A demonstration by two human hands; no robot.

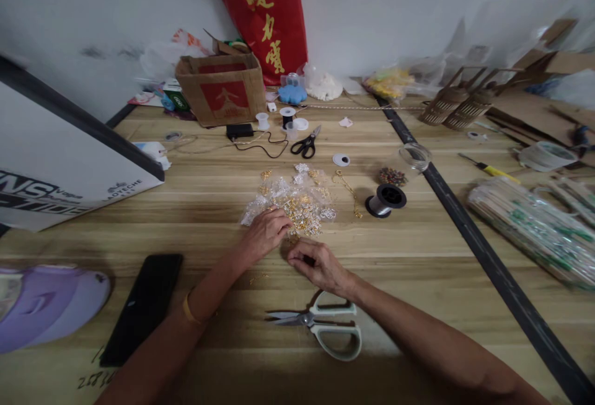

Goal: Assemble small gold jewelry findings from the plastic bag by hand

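Observation:
My left hand (266,232) rests with curled fingers on the near edge of a heap of small gold and silver trinkets in clear plastic bags (297,200). My right hand (316,263) lies just beside it on the wooden table (418,268), its fingers pinched together on something too small to name. White-handled scissors (325,324) lie under my right wrist. A spool of thin wire (385,200) and a gold chain (348,191) sit to the right of the heap.
A black phone (144,306) and a purple cap (44,306) lie at the left. Further back stand a cardboard box (222,87), black scissors (304,143), spools, a bead pile (392,176) and a jar (414,157). Bundled sticks (534,228) lie right.

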